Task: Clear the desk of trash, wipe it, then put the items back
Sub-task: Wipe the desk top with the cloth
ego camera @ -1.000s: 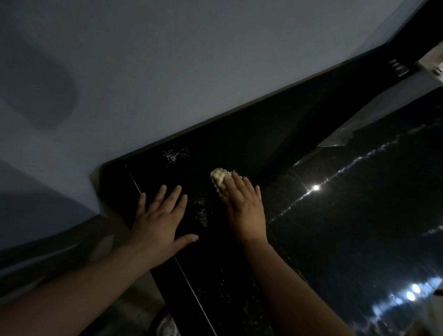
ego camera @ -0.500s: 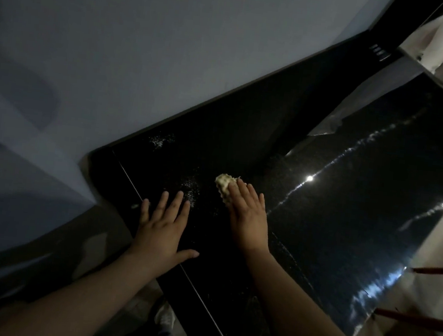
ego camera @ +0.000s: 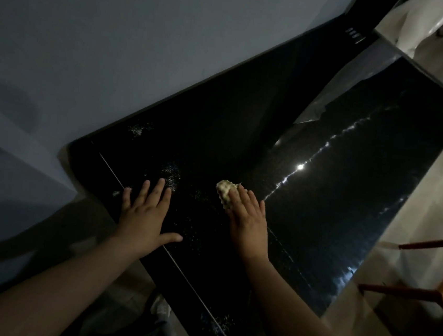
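Wiping hand: right hand (ego camera: 249,220), fingers flat together, pressing a pale wadded cloth (ego camera: 224,192) onto the desk (ego camera: 350,181).
Bracing hand: left hand (ego camera: 145,214), fingers spread, palm down near the desk's left edge, holding nothing.
Residue: pale specks (ego camera: 170,174) just beyond the left fingertips.

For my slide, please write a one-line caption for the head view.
Right hand presses a pale cloth on the black desk; left hand lies flat.

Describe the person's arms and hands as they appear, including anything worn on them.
Both forearms are bare, with no sleeves in view. The left hand and right hand show no gloves, rings, watch or bracelet. The dim light hides finer detail.
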`<state>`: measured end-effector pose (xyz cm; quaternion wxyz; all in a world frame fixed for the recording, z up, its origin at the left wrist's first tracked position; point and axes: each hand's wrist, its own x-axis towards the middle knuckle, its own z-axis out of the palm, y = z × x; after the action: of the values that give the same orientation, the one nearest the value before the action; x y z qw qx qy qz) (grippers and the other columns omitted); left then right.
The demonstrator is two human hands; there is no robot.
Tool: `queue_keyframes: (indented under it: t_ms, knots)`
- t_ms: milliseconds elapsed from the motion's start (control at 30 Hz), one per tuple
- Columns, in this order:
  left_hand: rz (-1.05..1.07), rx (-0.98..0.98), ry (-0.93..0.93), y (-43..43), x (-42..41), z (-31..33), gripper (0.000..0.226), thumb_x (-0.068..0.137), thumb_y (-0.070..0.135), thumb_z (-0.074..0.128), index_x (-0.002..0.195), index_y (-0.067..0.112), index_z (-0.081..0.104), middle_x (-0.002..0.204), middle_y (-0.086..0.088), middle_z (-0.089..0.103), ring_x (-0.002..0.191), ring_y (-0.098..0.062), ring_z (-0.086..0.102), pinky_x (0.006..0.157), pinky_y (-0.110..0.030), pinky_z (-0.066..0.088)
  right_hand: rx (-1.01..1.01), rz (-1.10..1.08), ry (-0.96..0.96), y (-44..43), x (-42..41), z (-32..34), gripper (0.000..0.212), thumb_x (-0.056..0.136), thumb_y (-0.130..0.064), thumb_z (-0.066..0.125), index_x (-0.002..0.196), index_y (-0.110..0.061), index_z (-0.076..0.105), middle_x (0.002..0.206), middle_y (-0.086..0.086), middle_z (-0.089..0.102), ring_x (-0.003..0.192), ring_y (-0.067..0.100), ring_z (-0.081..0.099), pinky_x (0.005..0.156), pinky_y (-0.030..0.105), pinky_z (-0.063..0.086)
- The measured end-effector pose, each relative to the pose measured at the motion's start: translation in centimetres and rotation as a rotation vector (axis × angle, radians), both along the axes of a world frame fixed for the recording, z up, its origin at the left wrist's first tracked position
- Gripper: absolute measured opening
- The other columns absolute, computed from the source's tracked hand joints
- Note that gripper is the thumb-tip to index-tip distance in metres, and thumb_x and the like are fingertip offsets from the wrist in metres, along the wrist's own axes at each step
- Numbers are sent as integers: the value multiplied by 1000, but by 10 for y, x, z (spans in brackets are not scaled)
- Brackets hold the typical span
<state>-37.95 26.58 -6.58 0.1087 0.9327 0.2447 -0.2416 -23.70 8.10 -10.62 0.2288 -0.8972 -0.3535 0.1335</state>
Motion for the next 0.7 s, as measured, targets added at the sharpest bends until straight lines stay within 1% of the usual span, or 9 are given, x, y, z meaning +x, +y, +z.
queue_keyframes:
  t_ms: [100, 200, 333, 467, 600, 700]
  knots:
    - [6, 1, 16, -5, 3, 5, 104, 81, 74, 44, 153, 17, -6, 158, -5, -22, 146, -29, -16, 117, -56, -4, 2, -19, -12, -12, -3, 0, 50, 101, -34, 39, 149, -34, 25, 157, -8, 20, 146, 12, 9, 120, 36, 0]
    - [-3, -24, -14, -20, 5, 9, 100, 84, 70, 45, 153, 16, -4, 159, -4, -21, 146, -27, -17, 117, -56, -6, -12, -29, -23, -24, -5, 0, 50, 101, -33, 39, 149, -34, 24, 158, -9, 18, 146, 12, 9, 118, 32, -4]
    - [-49, -50, -21, -51, 1, 10, 99, 84, 71, 42, 153, 17, -4, 158, -4, -22, 146, -27, -19, 117, -55, -6, -5, -66, -34, -42, -10, -2, 50, 101, -33, 40, 148, -36, 25, 157, -9, 19, 145, 10, 8, 117, 30, -5]
    - [-87, -71, 6, -77, -1, 12, 100, 85, 71, 42, 152, 17, -9, 158, -5, -24, 145, -28, -21, 117, -55, -6, -18, -97, -37, -62, -16, -1, 52, 100, -33, 40, 149, -37, 23, 158, -10, 18, 146, 10, 7, 118, 32, -4]
    - [-116, -67, 10, -103, -3, 14, 102, 84, 71, 43, 152, 17, -10, 157, -6, -25, 145, -28, -22, 117, -56, -6, -15, -122, -26, -84, -23, 2, 51, 101, -32, 40, 149, -34, 24, 158, -8, 19, 145, 10, 7, 117, 32, -5]
    - [-133, -49, 11, -120, -3, 14, 104, 83, 72, 43, 152, 17, -12, 156, -7, -28, 144, -29, -23, 117, -56, -6, -21, -138, -30, -100, -27, 2, 52, 100, -35, 37, 150, -34, 24, 158, -8, 19, 146, 11, 7, 117, 32, -6]
